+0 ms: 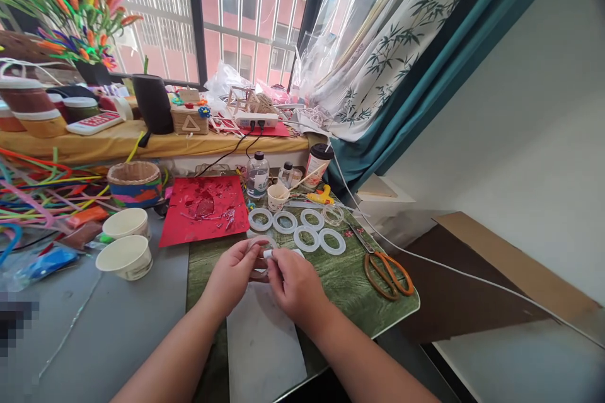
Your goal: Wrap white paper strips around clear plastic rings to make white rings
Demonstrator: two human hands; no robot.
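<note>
My left hand (231, 277) is closed on a translucent ring (261, 242), held upright above the green table mat (340, 283). Close against it, my right hand (295, 280) pinches a small white piece (268, 254) at the ring's right side. Below both hands lies a pale grey sheet (265, 340). Several frosted rings (332, 242) rest flat on the mat just beyond my hands. Scissors with orange handles (390, 274) lie to the right, blades pointing away from me.
A red sheet with scraps (177, 220) and paper bowls (125, 257) are at the left. Behind the rings stand a clear bottle (258, 176), a small cup (278, 197), a yellow glue gun (321, 195) and a lidded cup (317, 167). A white cable (425, 255) crosses the right side.
</note>
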